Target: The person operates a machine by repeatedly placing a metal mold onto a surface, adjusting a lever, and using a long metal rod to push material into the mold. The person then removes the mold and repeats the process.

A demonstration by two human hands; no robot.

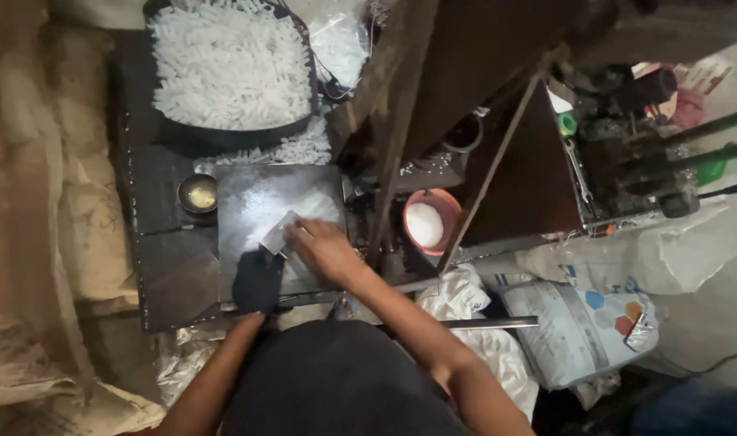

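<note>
Now the right hand [324,249] grips a flat metal scraper [276,236] by its near edge; the gloved left hand [257,281] is closed just below it, contents unclear.

Your left hand [257,281] wears a black glove; your right hand [324,249] is bare. The scraper [278,236] is grey metal on a silvery plate [247,202] dusted white. The dark tray [223,139] holds white pieces. The round bowl [431,222] is orange with white grains. The sack [578,331] is white with blue, orange and red hexagons
</note>
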